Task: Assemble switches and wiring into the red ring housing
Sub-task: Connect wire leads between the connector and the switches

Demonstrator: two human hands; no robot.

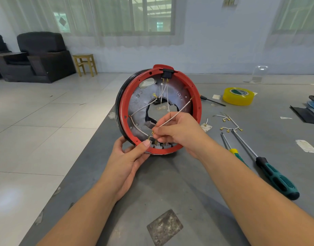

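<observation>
Grey table [170,183]: left hand [128,157] steadies red ring housing [123,103]; right hand [177,132] seemingly pinches white wire [177,113].

The grey desk [170,183] carries the red ring housing [159,110] standing on edge, two screwdrivers [269,173], a yellow tape roll [238,96], loose terminal wires [229,124] and paper scraps [306,146].

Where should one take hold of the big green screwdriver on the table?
Grip the green screwdriver at its thick ribbed handle, from above. It lies flat, handle toward the person, the thin shaft pointing away to the loose wires, with bare table on both sides.
</observation>
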